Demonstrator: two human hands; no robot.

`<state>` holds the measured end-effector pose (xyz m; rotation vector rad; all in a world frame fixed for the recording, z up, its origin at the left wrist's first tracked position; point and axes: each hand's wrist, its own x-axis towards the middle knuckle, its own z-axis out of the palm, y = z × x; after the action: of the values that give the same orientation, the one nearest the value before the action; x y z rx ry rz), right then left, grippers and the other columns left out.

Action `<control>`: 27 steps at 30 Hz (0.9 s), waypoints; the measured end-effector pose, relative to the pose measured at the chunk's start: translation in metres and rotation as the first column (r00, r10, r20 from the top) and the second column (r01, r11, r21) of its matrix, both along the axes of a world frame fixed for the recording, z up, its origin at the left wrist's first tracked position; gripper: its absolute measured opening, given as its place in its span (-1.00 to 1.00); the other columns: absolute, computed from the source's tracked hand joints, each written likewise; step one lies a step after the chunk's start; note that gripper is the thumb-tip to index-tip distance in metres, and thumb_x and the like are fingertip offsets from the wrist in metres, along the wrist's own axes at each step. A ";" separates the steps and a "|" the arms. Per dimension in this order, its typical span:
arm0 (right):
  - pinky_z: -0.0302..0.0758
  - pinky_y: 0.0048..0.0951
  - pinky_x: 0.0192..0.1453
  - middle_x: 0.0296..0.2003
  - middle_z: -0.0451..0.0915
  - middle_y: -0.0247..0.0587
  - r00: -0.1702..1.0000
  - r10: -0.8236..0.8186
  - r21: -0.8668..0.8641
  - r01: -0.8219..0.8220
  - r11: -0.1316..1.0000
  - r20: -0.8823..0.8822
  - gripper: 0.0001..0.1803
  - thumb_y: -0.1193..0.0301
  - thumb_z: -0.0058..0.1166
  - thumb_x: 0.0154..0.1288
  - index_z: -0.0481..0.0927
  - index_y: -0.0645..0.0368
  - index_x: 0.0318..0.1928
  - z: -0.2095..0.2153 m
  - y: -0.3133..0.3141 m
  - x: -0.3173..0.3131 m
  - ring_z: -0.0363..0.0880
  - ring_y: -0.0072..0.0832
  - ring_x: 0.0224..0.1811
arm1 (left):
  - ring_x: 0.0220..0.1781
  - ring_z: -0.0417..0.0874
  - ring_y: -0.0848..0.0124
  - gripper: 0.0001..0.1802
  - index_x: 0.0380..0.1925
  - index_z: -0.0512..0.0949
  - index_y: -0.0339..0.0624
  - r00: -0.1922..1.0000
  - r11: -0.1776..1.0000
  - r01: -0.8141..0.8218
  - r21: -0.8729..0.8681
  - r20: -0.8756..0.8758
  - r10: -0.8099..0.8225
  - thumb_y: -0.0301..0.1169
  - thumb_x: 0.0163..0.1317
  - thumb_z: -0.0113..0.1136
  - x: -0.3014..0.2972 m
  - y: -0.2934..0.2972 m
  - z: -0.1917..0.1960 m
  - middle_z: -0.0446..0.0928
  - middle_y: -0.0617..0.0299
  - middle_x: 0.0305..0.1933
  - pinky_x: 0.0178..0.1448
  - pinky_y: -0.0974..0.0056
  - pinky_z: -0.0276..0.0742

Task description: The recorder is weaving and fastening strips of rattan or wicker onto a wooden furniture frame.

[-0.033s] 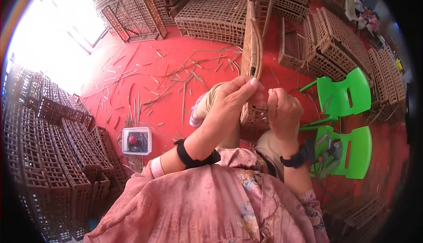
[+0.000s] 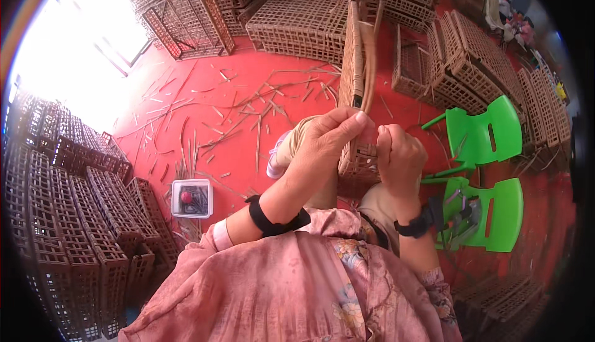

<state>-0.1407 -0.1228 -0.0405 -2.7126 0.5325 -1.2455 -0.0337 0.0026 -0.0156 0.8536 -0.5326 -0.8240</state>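
A woven rattan basket [image 2: 351,75] stands edge-on between my knees, its rim wrapped with cane. My left hand [image 2: 334,132] is at the near end of that rim, thumb and fingers pinched on a long tan cane strip [image 2: 370,63]. The strip rises beside the rim and arches away, partly blurred. Just to the right, my right hand [image 2: 401,159] is closed with its fingers curled. What it grips, if anything, is hidden. Below the hands, the lower lattice [image 2: 358,163] of the basket shows.
Cane offcuts [image 2: 273,103] litter the red floor [image 2: 242,143]. At left sits a white tub [image 2: 193,215] holding dark pieces and a red ball-like item. Two green chairs [image 2: 486,132] stand at right, the nearer bearing tools [image 2: 463,224]. Woven baskets [image 2: 99,218] are stacked around.
The cane strip has swung slightly right, away from the basket rim. My left hand has shifted a little right with it. My right hand looks unmoved.
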 end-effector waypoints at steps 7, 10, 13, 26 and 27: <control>0.45 -0.35 -0.30 -0.48 0.57 -0.17 0.980 0.151 0.518 -0.198 0.832 0.132 -0.85 0.39 0.09 0.40 0.61 0.23 -0.25 0.017 -0.001 -0.006 0.56 -0.36 -0.43 | -0.26 0.48 0.62 -0.75 -0.26 0.66 -0.30 0.934 0.986 -0.072 0.151 0.356 0.014 -0.30 0.40 0.19 0.025 -0.019 -0.004 0.55 0.39 -0.37 -0.12 0.44 0.41; 0.45 -0.56 -0.17 -0.33 0.60 -0.36 0.940 0.238 0.774 -0.338 0.536 0.245 -0.77 0.39 0.10 0.44 0.64 0.29 -0.06 0.029 -0.004 0.000 0.50 -0.69 -0.28 | -0.30 0.48 0.62 -0.77 -0.27 0.66 -0.31 0.923 0.979 -0.073 0.188 0.384 -0.005 -0.33 0.39 0.21 0.026 -0.024 -0.001 0.55 0.41 -0.39 -0.18 0.45 0.40; 0.48 -0.60 -0.08 -0.21 0.61 -0.40 0.866 0.157 0.790 -0.497 0.358 0.474 -0.70 0.36 0.15 0.42 0.61 0.36 -0.01 0.052 0.009 0.011 0.52 -0.69 -0.20 | -0.35 0.48 0.62 -0.78 -0.30 0.65 -0.32 0.903 0.971 -0.113 0.211 0.430 0.012 -0.35 0.38 0.22 0.020 -0.024 -0.001 0.54 0.41 -0.42 -0.25 0.46 0.39; 0.29 -0.71 -0.41 -0.43 0.60 -0.44 0.894 0.269 0.879 -0.420 0.224 0.358 -0.85 0.43 0.15 0.32 0.65 0.28 -0.21 0.056 0.035 -0.023 0.44 -0.78 -0.46 | -0.39 0.56 0.23 -0.81 -0.44 0.60 -0.26 0.602 0.989 0.040 0.146 0.786 -0.140 -0.36 0.24 0.31 -0.007 0.048 -0.021 0.50 0.15 -0.45 -0.30 0.21 0.45; 0.32 -0.70 -0.41 -0.43 0.60 -0.42 0.900 0.284 0.931 -0.360 0.055 0.331 -0.85 0.43 0.13 0.31 0.64 0.27 -0.23 0.053 0.034 -0.030 0.46 -0.77 -0.46 | -0.34 0.56 0.20 -0.82 -0.43 0.60 -0.24 0.552 0.993 0.095 0.075 0.826 -0.116 -0.36 0.23 0.32 -0.008 0.049 -0.028 0.50 0.15 -0.42 -0.25 0.18 0.46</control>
<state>-0.1707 -0.0891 0.0127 -1.4152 0.4299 -0.4367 -0.0419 0.0519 -0.0434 1.2362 -1.4434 -0.4759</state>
